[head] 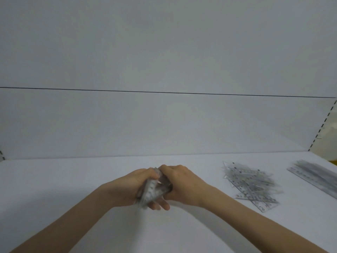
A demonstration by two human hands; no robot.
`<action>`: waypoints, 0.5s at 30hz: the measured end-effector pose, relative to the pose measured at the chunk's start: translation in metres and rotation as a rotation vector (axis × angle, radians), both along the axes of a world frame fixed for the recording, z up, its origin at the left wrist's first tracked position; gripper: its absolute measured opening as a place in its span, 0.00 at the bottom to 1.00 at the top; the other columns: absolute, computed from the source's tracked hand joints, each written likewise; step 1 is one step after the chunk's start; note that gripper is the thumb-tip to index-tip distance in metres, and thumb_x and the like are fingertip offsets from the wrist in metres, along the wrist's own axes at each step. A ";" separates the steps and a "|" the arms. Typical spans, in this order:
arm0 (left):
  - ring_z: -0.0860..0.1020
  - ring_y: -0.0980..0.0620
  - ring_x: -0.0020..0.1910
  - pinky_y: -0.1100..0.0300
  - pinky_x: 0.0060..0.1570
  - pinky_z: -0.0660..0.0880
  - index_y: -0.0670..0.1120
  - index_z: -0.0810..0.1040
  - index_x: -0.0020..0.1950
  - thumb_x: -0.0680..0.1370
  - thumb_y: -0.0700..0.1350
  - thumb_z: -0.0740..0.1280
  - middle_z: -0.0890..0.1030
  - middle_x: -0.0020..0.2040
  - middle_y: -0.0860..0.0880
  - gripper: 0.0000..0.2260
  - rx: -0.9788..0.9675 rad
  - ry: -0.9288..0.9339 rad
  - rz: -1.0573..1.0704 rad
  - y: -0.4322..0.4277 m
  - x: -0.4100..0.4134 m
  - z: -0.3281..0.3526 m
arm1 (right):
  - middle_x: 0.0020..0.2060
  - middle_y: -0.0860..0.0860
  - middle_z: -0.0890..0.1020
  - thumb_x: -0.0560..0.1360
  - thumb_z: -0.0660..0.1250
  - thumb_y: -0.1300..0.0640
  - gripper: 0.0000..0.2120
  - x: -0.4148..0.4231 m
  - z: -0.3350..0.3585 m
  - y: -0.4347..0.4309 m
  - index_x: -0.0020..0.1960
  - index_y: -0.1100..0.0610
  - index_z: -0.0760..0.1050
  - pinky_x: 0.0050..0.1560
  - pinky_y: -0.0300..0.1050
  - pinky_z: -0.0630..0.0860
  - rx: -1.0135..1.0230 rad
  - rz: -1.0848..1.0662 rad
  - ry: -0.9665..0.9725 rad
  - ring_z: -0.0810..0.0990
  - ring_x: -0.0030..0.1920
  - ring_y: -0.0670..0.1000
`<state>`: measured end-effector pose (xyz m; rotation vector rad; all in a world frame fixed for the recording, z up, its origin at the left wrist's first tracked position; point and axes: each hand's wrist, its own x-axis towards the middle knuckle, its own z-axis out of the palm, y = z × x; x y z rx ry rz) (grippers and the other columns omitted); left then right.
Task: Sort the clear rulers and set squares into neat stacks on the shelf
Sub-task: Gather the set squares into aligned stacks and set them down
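Our left hand (131, 187) and right hand (179, 181) both grip the clear plastic ruler bundle (152, 190); we'd tap edges flush on the white shelf (73, 179).

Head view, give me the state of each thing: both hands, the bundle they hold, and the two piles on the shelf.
left hand, fingers curled round the bundle
right hand, fingers curled round the bundle
bundle, held between both hands, blurred
loose pile, jumbled, flat on the shelf
ruler stack, aligned, flat on the shelf, blurred
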<state>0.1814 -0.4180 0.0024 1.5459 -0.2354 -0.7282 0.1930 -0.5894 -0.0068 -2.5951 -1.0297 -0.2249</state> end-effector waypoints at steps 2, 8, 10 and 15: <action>0.81 0.33 0.46 0.55 0.35 0.79 0.36 0.70 0.62 0.81 0.51 0.58 0.82 0.50 0.37 0.19 0.078 0.017 0.050 0.002 0.007 0.000 | 0.42 0.55 0.78 0.68 0.71 0.58 0.14 0.003 0.000 0.000 0.45 0.57 0.66 0.37 0.46 0.68 -0.041 -0.067 0.068 0.74 0.40 0.56; 0.79 0.57 0.51 0.60 0.49 0.78 0.52 0.54 0.76 0.66 0.54 0.77 0.75 0.60 0.54 0.46 0.790 -0.437 0.024 0.021 0.011 -0.005 | 0.35 0.54 0.78 0.66 0.74 0.56 0.13 0.019 0.004 0.015 0.43 0.63 0.75 0.34 0.46 0.72 -0.254 -0.183 0.248 0.77 0.38 0.55; 0.79 0.53 0.50 0.57 0.48 0.79 0.47 0.59 0.72 0.66 0.47 0.75 0.77 0.56 0.51 0.39 0.921 -0.564 -0.012 0.013 0.010 -0.010 | 0.32 0.51 0.74 0.66 0.75 0.55 0.12 0.026 0.008 0.025 0.42 0.61 0.76 0.31 0.43 0.69 -0.321 -0.180 0.270 0.75 0.36 0.54; 0.79 0.50 0.44 0.57 0.40 0.77 0.45 0.72 0.60 0.65 0.42 0.73 0.77 0.48 0.51 0.24 1.010 -0.643 0.033 0.011 0.020 -0.007 | 0.31 0.48 0.72 0.65 0.74 0.52 0.12 0.038 0.021 0.045 0.39 0.55 0.73 0.31 0.40 0.67 -0.481 -0.183 0.250 0.75 0.37 0.53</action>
